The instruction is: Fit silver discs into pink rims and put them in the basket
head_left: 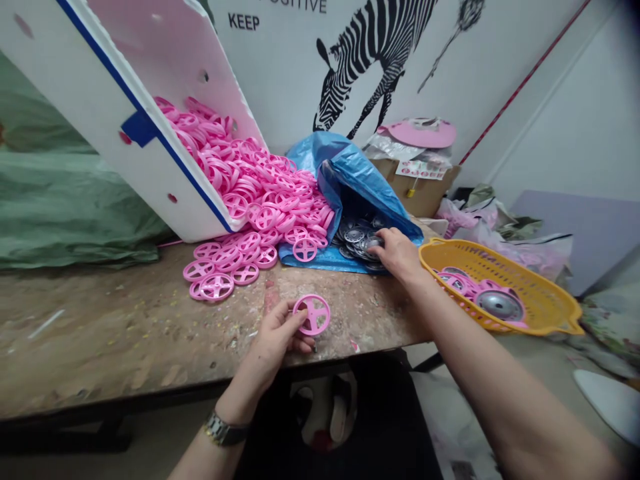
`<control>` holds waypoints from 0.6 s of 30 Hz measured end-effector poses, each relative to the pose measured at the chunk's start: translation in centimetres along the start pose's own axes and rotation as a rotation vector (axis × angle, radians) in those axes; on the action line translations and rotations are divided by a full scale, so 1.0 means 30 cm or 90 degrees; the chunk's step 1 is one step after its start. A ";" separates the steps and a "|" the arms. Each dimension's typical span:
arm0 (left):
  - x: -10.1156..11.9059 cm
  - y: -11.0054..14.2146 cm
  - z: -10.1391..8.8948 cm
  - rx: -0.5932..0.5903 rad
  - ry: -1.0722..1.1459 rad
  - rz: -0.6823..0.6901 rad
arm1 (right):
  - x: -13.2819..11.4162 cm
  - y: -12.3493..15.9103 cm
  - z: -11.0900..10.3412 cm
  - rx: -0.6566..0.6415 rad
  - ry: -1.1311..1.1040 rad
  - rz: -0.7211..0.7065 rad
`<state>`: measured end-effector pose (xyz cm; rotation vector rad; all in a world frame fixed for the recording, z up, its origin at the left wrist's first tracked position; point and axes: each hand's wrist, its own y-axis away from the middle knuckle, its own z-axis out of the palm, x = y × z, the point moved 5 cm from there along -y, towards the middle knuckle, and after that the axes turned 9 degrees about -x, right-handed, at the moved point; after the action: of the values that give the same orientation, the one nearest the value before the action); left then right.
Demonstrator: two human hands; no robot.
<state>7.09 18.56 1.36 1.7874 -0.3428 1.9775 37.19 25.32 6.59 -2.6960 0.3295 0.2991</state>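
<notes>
My left hand (277, 333) pinches a pink plastic wheel (312, 315) just above the worn wooden table (110, 333), near its front edge. My right hand (396, 253) reaches into the mouth of a blue plastic bag (350, 173), its fingers curled over a silver metal disc (371, 244) among several like it. A heap of pink wheels (260, 193) spills from a tilted white foam box (125, 100) onto the table at the back left.
A yellow plastic basket (540, 293) with assembled pink-and-silver wheels sits right of my right arm. A cardboard box (425, 187) with pink parts stands behind the bag. Green cloth (65, 200) lies at far left. A zebra picture covers the wall.
</notes>
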 end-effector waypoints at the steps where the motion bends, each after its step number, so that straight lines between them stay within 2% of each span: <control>1: 0.000 0.001 0.000 -0.004 0.000 0.001 | 0.005 0.004 -0.006 -0.001 -0.017 0.002; 4: 0.002 0.001 0.000 -0.011 0.010 0.007 | 0.017 0.026 -0.029 0.006 -0.089 0.010; 7: 0.000 -0.003 0.002 -0.015 0.026 0.009 | 0.013 0.079 -0.053 0.015 -0.269 0.019; 11: -0.006 -0.008 0.016 -0.027 0.041 0.008 | -0.055 0.205 -0.051 -0.104 -0.673 0.029; 13: -0.008 -0.010 0.028 -0.035 0.048 0.011 | -0.106 0.275 -0.047 -0.167 -0.820 0.036; 15: -0.008 -0.011 0.039 -0.041 0.049 0.016 | -0.148 0.334 -0.043 -0.190 -0.886 0.042; 18: -0.007 -0.009 0.061 -0.051 0.045 0.021 | -0.192 0.392 -0.024 -0.184 -0.892 0.029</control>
<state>8.83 17.90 1.37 1.6691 -0.4244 2.0147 28.63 15.64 4.37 -2.0259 -0.1046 2.1329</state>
